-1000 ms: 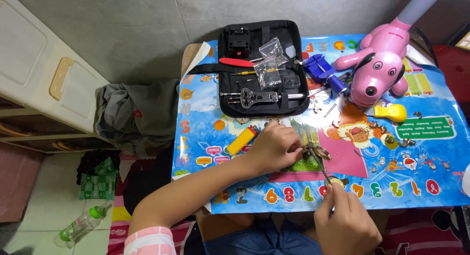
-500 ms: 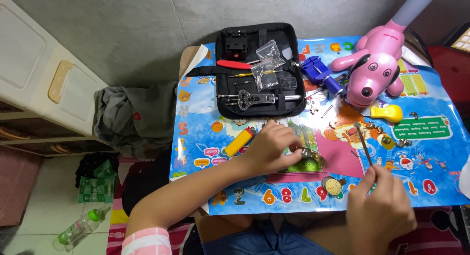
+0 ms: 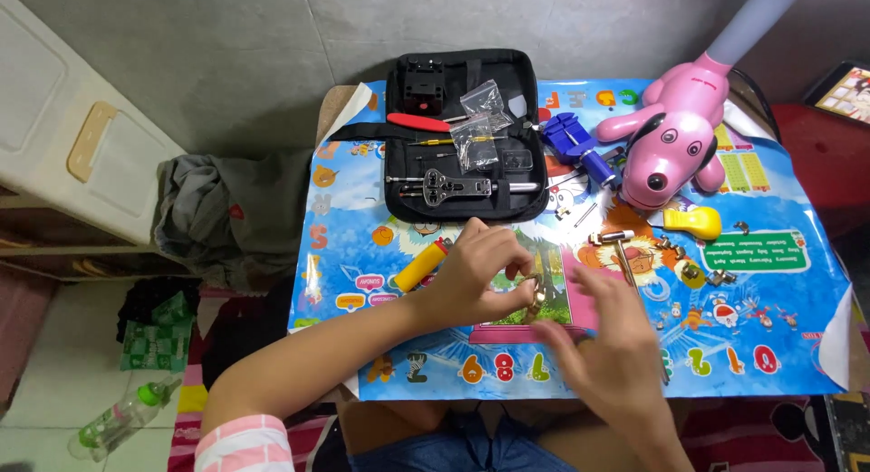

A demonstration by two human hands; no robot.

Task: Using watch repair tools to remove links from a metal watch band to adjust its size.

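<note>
My left hand (image 3: pixel 480 274) rests on a colourful printed mat (image 3: pixel 770 282) and pinches a small gold-coloured metal piece (image 3: pixel 535 297), which looks like a watch band. My right hand (image 3: pixel 612 345) is blurred, just right of that piece, with its fingers apart. I see nothing in it. A small hammer (image 3: pixel 622 248) lies on the mat just beyond my right hand. A yellow tube (image 3: pixel 420 265) lies left of my left hand.
An open black tool case (image 3: pixel 467 137) with a red-handled tool and small plastic bags lies at the far side. A blue tool (image 3: pixel 575 146), a pink toy dog (image 3: pixel 680 137), a yellow object (image 3: pixel 693 223) and several small metal parts sit right. Grey cloth (image 3: pixel 227 218) hangs left of the table.
My right hand held a thin tool, swung out to the right, then came back toward the left hand, and the tool no longer shows in it. My left hand stayed on the gold piece.
</note>
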